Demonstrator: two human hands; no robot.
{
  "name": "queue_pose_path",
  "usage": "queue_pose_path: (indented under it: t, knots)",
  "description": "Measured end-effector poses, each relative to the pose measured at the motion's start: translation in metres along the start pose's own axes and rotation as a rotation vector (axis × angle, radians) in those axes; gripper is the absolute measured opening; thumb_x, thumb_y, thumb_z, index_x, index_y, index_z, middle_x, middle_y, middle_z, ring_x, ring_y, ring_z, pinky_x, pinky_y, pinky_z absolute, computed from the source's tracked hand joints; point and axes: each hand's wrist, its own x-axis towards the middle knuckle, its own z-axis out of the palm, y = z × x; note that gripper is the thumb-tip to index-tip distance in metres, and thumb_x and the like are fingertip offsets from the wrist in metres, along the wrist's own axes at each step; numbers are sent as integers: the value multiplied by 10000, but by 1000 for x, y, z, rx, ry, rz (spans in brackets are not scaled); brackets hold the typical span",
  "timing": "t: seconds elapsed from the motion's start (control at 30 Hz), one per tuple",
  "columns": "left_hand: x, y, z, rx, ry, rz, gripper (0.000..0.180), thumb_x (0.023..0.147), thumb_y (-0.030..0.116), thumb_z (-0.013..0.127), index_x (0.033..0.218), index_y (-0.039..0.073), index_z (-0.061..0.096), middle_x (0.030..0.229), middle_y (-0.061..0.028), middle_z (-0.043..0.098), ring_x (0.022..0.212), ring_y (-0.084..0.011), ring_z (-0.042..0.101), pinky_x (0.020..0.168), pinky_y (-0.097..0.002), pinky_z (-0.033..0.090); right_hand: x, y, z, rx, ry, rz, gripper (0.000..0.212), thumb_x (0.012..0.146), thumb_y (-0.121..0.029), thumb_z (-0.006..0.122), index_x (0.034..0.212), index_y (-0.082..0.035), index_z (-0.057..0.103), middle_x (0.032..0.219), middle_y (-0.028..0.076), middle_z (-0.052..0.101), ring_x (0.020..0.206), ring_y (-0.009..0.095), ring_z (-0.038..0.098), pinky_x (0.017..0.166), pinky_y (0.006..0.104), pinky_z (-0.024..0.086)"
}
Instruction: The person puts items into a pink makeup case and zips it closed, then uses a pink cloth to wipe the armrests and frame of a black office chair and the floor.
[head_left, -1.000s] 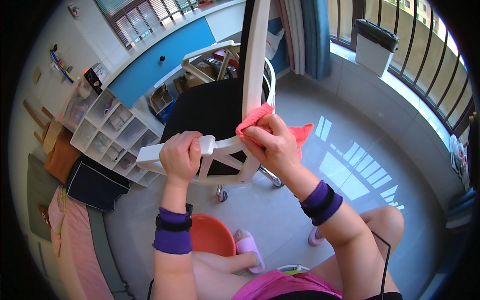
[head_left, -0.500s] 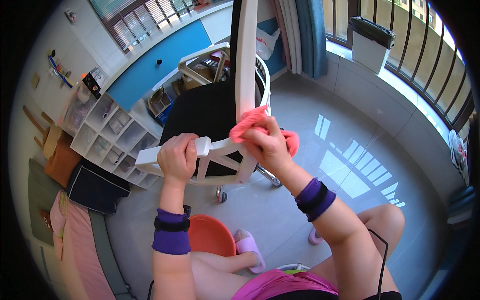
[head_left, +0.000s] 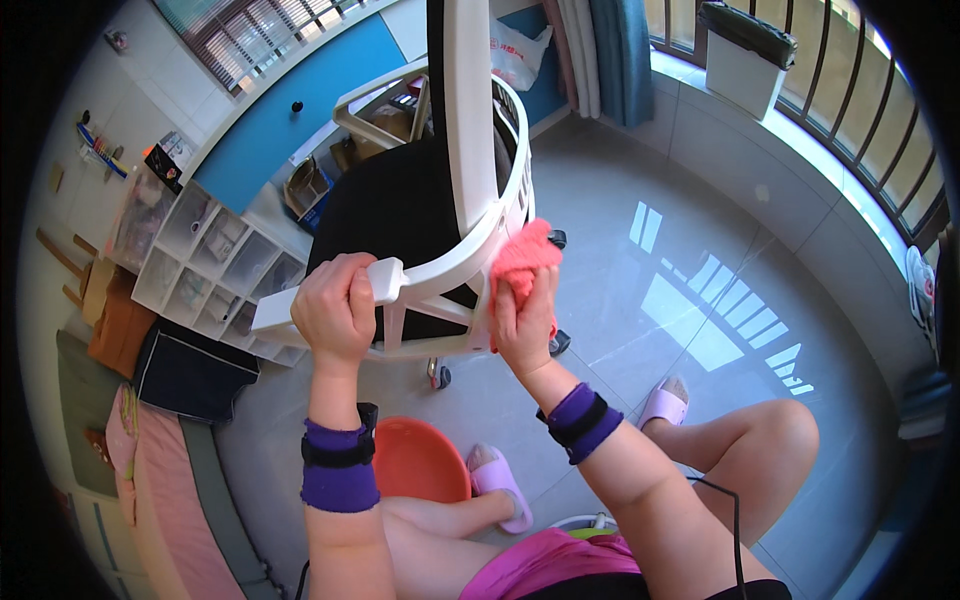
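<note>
A white and black office chair (head_left: 468, 130) stands in front of me, its black seat (head_left: 385, 215) beyond my hands. My left hand (head_left: 336, 308) is closed round the chair's white armrest (head_left: 275, 308), near the joint with the curved frame. In my right hand (head_left: 525, 325) is a bunched coral-red cloth (head_left: 527, 262), pressed against the outer side of the white frame behind the backrest. The fingers hold the cloth from my side; part of the frame is hidden behind it. Chair wheels (head_left: 438, 374) show below on the floor.
A red basin (head_left: 415, 462) sits on the floor by my slippered foot (head_left: 497, 488). Clear plastic drawers (head_left: 215, 262) and a dark blue storage box (head_left: 195, 375) stand at left. A blue cabinet (head_left: 300, 105) is behind the chair. A white bin (head_left: 742, 85) rests on the window ledge at right.
My right hand has moved the cloth from the backrest's base down and round to the frame's outer side. The chair has shifted slightly left. My left hand keeps its hold.
</note>
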Motion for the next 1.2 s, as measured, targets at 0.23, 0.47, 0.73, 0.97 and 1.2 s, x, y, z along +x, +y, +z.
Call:
queue_pose_path:
  t: [0.23, 0.47, 0.73, 0.97, 1.2]
  knots:
    - [-1, 3, 2, 5, 5, -13, 261, 916, 204, 471, 856, 76, 692, 803, -94, 683, 723, -322, 640, 628, -401, 485, -89, 61, -18, 16, -251, 196, 250, 861, -29, 596, 1100, -12, 525, 1044, 183, 548, 1027, 380, 547, 918, 410, 445]
    - [-1, 5, 4, 25, 25, -4, 259, 915, 196, 469, 858, 83, 695, 806, -89, 688, 732, -312, 647, 635, -397, 491, -24, -11, -30, 73, -21, 61, 276, 806, -25, 665, 1063, -25, 567, 1037, 154, 539, 948, 349, 557, 835, 386, 466]
    - [6, 25, 26, 71, 78, -25, 209, 898, 227, 529, 846, 115, 698, 779, -55, 684, 707, -291, 644, 629, -397, 503, -32, 13, -20, -95, 3, -148, 307, 797, -52, 758, 1068, -75, 616, 1077, 132, 582, 965, 337, 595, 787, 403, 499]
    - [11, 38, 32, 155, 93, -54, 195, 899, 213, 534, 815, 115, 681, 764, -47, 675, 686, -286, 632, 644, -404, 502, -11, 5, -21, -23, 84, 85, 407, 786, -122, 778, 1098, -41, 529, 1079, 176, 544, 983, 364, 580, 838, 414, 488]
    - [23, 60, 51, 184, 115, -63, 194, 893, 211, 553, 767, 112, 661, 723, -51, 662, 651, -286, 627, 629, -401, 503, 46, 5, -17, -322, 161, -63, 418, 775, -92, 751, 1083, -48, 472, 1069, 203, 520, 1003, 433, 548, 813, 481, 479]
